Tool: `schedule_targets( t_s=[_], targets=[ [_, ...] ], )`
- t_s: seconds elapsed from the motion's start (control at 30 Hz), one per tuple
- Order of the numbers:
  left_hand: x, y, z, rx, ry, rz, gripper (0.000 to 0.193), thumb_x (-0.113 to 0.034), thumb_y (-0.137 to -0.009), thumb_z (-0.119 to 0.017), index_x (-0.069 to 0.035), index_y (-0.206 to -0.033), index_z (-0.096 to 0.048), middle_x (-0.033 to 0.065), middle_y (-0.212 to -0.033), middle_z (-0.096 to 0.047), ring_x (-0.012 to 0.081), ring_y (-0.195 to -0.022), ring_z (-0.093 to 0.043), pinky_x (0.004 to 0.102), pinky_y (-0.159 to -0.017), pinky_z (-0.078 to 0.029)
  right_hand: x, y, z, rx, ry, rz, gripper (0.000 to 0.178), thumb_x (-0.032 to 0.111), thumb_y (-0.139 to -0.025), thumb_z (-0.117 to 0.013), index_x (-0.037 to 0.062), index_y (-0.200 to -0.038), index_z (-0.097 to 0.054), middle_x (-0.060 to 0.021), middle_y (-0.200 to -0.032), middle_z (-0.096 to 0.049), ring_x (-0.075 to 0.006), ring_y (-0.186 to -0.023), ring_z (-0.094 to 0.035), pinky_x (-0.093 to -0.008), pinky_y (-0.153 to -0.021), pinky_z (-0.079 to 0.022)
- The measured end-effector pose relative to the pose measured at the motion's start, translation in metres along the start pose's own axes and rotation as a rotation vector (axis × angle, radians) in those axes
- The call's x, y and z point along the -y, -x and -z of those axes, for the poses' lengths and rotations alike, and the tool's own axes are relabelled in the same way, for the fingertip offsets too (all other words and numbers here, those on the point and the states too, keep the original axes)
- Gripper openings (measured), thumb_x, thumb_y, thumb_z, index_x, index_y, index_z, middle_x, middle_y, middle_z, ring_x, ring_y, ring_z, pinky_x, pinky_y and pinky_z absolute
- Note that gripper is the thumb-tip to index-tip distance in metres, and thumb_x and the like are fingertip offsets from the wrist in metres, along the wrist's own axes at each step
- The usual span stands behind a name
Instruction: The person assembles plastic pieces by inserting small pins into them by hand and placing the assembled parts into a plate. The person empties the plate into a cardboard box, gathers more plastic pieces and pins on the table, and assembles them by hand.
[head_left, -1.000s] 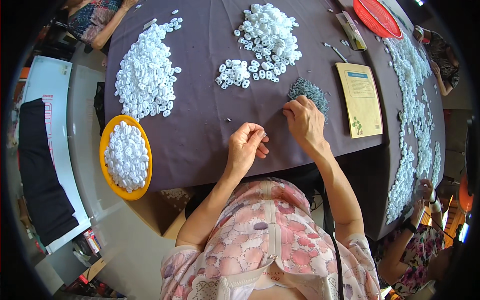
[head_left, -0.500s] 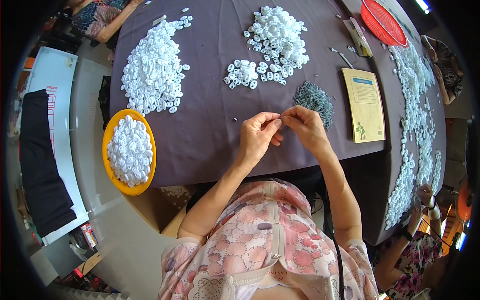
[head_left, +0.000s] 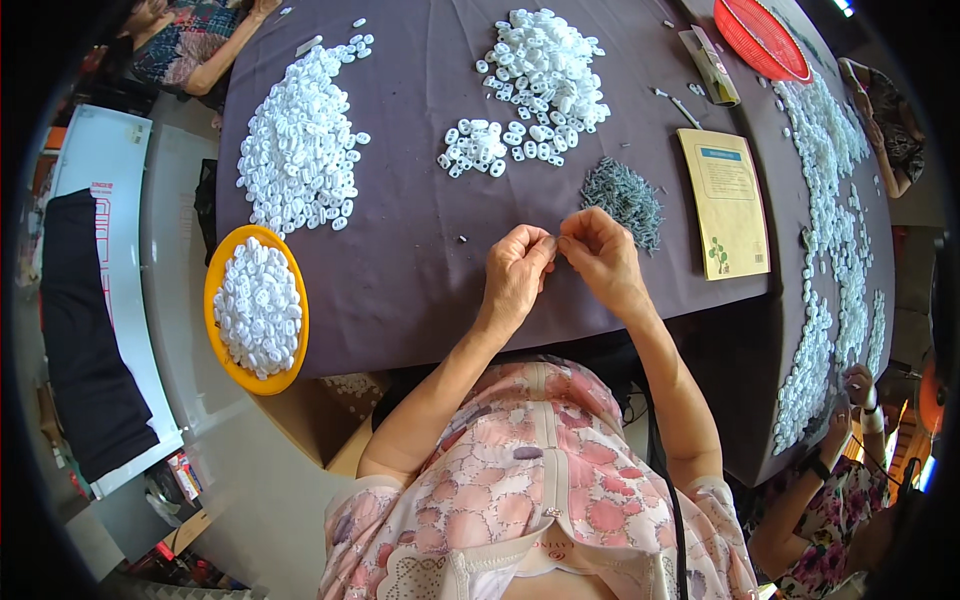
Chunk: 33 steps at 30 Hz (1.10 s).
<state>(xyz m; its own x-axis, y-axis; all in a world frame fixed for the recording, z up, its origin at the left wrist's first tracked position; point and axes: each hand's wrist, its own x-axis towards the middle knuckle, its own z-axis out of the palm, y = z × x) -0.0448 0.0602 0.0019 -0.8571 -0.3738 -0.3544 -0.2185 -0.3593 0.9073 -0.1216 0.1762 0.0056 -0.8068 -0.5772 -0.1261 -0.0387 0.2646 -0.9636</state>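
Observation:
My left hand (head_left: 517,270) and my right hand (head_left: 603,258) meet at the fingertips above the dark cloth near the table's front edge. Both are closed in a pinch; whatever lies between the fingertips is too small and covered to name. Just beyond my right hand lies a heap of small grey-green plastic pegs (head_left: 622,200). A little farther off is a small cluster of white oval pieces with two holes (head_left: 473,148), beside a bigger pile of the same white pieces (head_left: 545,70).
At left stand another white heap (head_left: 300,140) and a yellow bowl (head_left: 302,345) full of white pieces. A tan booklet (head_left: 722,205) lies right of the pegs, a red basket (head_left: 760,40) at the far right. Co-workers sit around; one person's hands (head_left: 850,400) are at the right table edge.
My hands stay pinched together, with the fingers drawn slightly closer and my left fingers more curled. The whole view has shifted a little.

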Motion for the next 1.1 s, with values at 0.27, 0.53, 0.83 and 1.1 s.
schedule_targets(
  t_s=[0.27, 0.53, 0.83, 1.1],
  targets=[
    [0.005, -0.002, 0.000, 0.061, -0.031, -0.023, 0.013, -0.012, -0.087, -0.053, -0.002, -0.079, -0.055, -0.0015, -0.064, -0.050, 0.0022, -0.052, -0.041, 0.0176, -0.044, -0.033, 0.001, 0.001, 0.005, -0.005, -0.303, -0.155, 0.011, 0.003, -0.079, -0.062, 0.0029, -0.088, -0.056, 0.0011, -0.075, -0.058, -0.0049, -0.066, -0.054, -0.0190, -0.057, -0.043],
    [-0.003, 0.000, -0.002, 0.023, 0.086, 0.070, 0.012, -0.011, -0.088, -0.053, -0.004, -0.079, -0.056, -0.0020, -0.065, -0.049, 0.0010, -0.049, -0.037, 0.0162, -0.042, -0.029, -0.004, -0.004, 0.023, -0.273, 0.575, 0.331, 0.010, 0.003, -0.077, -0.063, -0.0003, -0.087, -0.061, -0.0024, -0.076, -0.060, -0.0062, -0.064, -0.055, -0.0232, -0.055, -0.045],
    [0.000, 0.002, 0.002, 0.012, 0.191, 0.097, 0.011, -0.012, -0.088, -0.055, -0.003, -0.082, -0.058, 0.0005, -0.064, -0.054, 0.0013, -0.043, -0.038, 0.0157, -0.037, -0.027, 0.008, 0.008, -0.006, -0.025, -0.143, 0.017, 0.008, 0.005, -0.081, -0.060, -0.0006, -0.087, -0.061, -0.0051, -0.074, -0.062, -0.0087, -0.063, -0.057, -0.0225, -0.055, -0.047],
    [0.004, 0.006, 0.007, 0.070, 0.306, 0.036, 0.012, -0.008, -0.088, -0.052, 0.001, -0.092, -0.059, 0.0056, -0.074, -0.060, 0.0060, -0.052, -0.052, 0.0174, -0.041, -0.041, 0.001, 0.011, -0.007, -0.022, -0.249, -0.061, 0.007, 0.006, -0.086, -0.055, -0.0003, -0.087, -0.058, -0.0015, -0.070, -0.060, -0.0061, -0.063, -0.054, -0.0205, -0.055, -0.046]
  ],
)
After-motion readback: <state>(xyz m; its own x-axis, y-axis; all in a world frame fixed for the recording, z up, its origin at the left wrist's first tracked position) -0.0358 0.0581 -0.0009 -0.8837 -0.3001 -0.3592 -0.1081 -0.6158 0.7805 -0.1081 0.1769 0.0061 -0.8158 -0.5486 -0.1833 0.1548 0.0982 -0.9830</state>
